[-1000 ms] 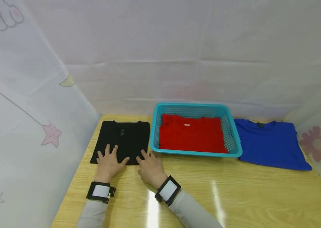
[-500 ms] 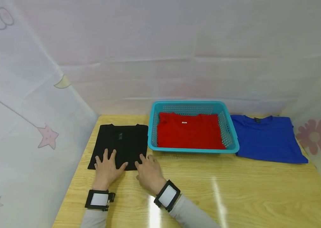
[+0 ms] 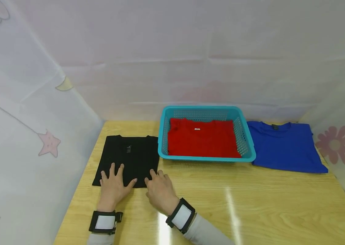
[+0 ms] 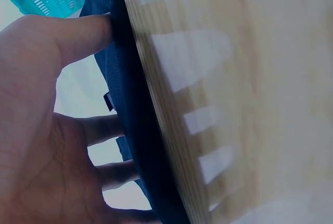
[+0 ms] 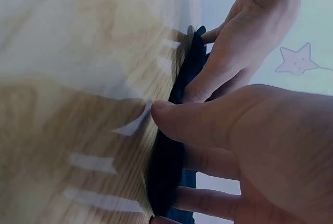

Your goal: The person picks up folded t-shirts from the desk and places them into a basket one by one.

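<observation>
A folded black T-shirt (image 3: 140, 154) lies at the left of the table with its neckline facing away. My left hand (image 3: 112, 189) rests on its near part, fingers spread and straight, thumb pointing right. At the near right corner, my right hand (image 3: 161, 193) touches the shirt with its fingertips. In the right wrist view, the right thumb (image 5: 171, 120) lies at the shirt's near edge while the other fingers reach over the dark cloth (image 5: 166, 169). The left wrist view shows the left thumb (image 4: 86, 37) and fingers on the black fabric (image 4: 138, 115).
Right of the black shirt stands a turquoise plastic basket (image 3: 206, 158) with a folded red T-shirt (image 3: 204, 139) inside. A folded blue T-shirt (image 3: 285, 148) lies at the far right. Printed white cloth (image 3: 191, 78) hangs behind the wooden table (image 3: 267, 200) and at its sides.
The black shirt has slid a little toward me under both hands, its far edge now further from the back cloth. The head view has shifted slightly. Basket and blue shirt stay put.
</observation>
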`<state>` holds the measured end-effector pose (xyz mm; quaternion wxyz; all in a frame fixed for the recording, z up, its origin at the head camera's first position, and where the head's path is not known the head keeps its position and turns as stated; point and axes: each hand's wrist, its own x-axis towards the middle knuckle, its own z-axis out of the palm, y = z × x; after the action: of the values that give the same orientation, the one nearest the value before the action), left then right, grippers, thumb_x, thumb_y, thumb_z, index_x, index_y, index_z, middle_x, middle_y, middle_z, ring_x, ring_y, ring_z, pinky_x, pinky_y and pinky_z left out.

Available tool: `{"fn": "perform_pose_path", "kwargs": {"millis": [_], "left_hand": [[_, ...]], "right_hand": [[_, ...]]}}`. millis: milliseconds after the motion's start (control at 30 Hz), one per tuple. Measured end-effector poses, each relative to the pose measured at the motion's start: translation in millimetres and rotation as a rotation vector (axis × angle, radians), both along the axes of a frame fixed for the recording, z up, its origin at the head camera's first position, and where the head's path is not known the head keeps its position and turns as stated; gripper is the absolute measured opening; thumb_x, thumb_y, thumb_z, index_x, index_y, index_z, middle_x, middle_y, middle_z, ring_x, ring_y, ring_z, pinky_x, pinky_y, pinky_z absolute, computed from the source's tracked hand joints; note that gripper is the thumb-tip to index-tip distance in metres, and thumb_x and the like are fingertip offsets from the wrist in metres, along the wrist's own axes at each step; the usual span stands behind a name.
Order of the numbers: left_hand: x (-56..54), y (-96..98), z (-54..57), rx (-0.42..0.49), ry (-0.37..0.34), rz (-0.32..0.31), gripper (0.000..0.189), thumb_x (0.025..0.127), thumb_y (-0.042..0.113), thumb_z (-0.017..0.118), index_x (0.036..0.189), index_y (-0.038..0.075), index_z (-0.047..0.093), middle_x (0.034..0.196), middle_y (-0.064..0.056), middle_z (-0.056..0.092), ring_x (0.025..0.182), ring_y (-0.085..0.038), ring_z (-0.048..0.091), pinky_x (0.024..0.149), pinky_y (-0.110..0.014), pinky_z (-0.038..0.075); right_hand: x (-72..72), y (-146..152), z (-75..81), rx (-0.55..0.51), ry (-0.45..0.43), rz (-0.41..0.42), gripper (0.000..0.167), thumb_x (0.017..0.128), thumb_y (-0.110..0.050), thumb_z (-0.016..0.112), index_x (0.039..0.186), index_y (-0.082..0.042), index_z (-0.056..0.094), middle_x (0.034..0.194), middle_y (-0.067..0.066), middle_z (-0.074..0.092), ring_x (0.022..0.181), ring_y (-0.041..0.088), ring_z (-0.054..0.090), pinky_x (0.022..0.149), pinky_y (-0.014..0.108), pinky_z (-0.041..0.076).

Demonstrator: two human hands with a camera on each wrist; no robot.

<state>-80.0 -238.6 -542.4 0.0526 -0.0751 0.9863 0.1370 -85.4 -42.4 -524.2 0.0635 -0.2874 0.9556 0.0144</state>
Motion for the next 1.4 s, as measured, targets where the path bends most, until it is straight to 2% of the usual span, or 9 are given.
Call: {"fn": "perform_pose_path", "kwargs": {"millis": [133,267,367,467,667,800,933,1133,1400], "left_hand": [[7.3,1.2,1.5,-0.003,0.007,-0.005,0.089,0.090,0.057,0.067,0.155,0.004,0.037,0.161,-0.035,0.019,0.138,-0.074,0.016,0.101,-0.084,0.027],[18.0,3.3,1.7,0.009,0.025,-0.011,0.088,0.090,0.057,0.068,0.153,0.003,0.039,0.160,-0.035,0.022,0.137,-0.075,0.017,0.099,-0.085,0.028],[26.0,5.2,2.2,0.011,0.022,0.000,0.089,0.090,0.058,0.069,0.153,0.004,0.039,0.160,-0.035,0.022,0.137,-0.075,0.017,0.099,-0.085,0.027],[33.2,7.3,2.2,0.007,0.003,0.013,0.090,0.090,0.059,0.068,0.154,0.004,0.037,0.161,-0.034,0.020,0.137,-0.075,0.015,0.101,-0.085,0.026],[46.0,14.0,1.0,0.009,-0.001,0.006,0.089,0.089,0.059,0.068,0.155,0.006,0.038,0.161,-0.033,0.020,0.136,-0.076,0.015,0.100,-0.085,0.027],[55.3,18.3,0.8,0.010,0.009,-0.002,0.089,0.089,0.058,0.070,0.154,0.006,0.040,0.160,-0.034,0.022,0.135,-0.077,0.016,0.099,-0.085,0.028],[64.4,21.0,2.5,0.004,0.023,-0.005,0.088,0.087,0.057,0.072,0.152,0.005,0.043,0.159,-0.034,0.024,0.135,-0.077,0.018,0.097,-0.085,0.029],[73.7,21.5,4.3,-0.009,-0.006,0.008,0.089,0.086,0.057,0.074,0.151,0.005,0.043,0.158,-0.034,0.025,0.134,-0.077,0.018,0.097,-0.085,0.030],[76.2,23.2,12.7,-0.008,-0.079,-0.007,0.090,0.085,0.057,0.075,0.151,0.006,0.042,0.158,-0.033,0.025,0.134,-0.077,0.020,0.096,-0.084,0.032]], "right_hand": [[4.0,4.1,3.9,-0.041,-0.041,0.016,0.046,0.092,-0.048,0.071,0.131,-0.026,0.069,0.146,0.007,0.056,0.127,0.032,0.056,0.099,0.044,0.054],[0.2,12.4,5.0,-0.189,-0.108,0.020,0.038,0.092,-0.047,0.072,0.121,-0.024,0.075,0.134,0.007,0.061,0.120,0.032,0.057,0.098,0.044,0.052],[-5.4,17.7,4.2,-0.290,-0.084,0.021,0.033,0.093,-0.045,0.071,0.116,-0.022,0.076,0.128,0.006,0.061,0.119,0.030,0.054,0.099,0.043,0.049],[-11.5,20.2,2.6,-0.336,-0.041,0.030,0.034,0.095,-0.043,0.070,0.120,-0.020,0.074,0.133,0.008,0.060,0.125,0.033,0.052,0.104,0.046,0.046],[-22.3,19.8,-3.4,-0.344,-0.017,0.064,0.050,0.093,-0.041,0.072,0.136,-0.019,0.063,0.151,0.012,0.050,0.140,0.038,0.045,0.113,0.055,0.042],[-25.3,19.4,-8.3,-0.336,-0.046,0.117,0.063,0.091,-0.044,0.074,0.146,-0.020,0.054,0.163,0.013,0.035,0.150,0.043,0.032,0.118,0.058,0.035],[-25.1,19.6,-14.2,-0.323,-0.071,0.149,0.074,0.088,-0.053,0.074,0.151,-0.023,0.049,0.168,0.012,0.023,0.154,0.047,0.020,0.123,0.058,0.026],[-17.7,20.5,-21.6,-0.309,-0.089,0.166,0.075,0.086,-0.065,0.068,0.148,-0.026,0.053,0.169,0.012,0.019,0.153,0.049,0.018,0.119,0.064,0.029],[-8.9,29.1,-21.9,-0.307,-0.069,0.182,0.074,0.082,-0.065,0.072,0.143,-0.026,0.058,0.168,0.013,0.022,0.152,0.050,0.022,0.118,0.064,0.031]]}}
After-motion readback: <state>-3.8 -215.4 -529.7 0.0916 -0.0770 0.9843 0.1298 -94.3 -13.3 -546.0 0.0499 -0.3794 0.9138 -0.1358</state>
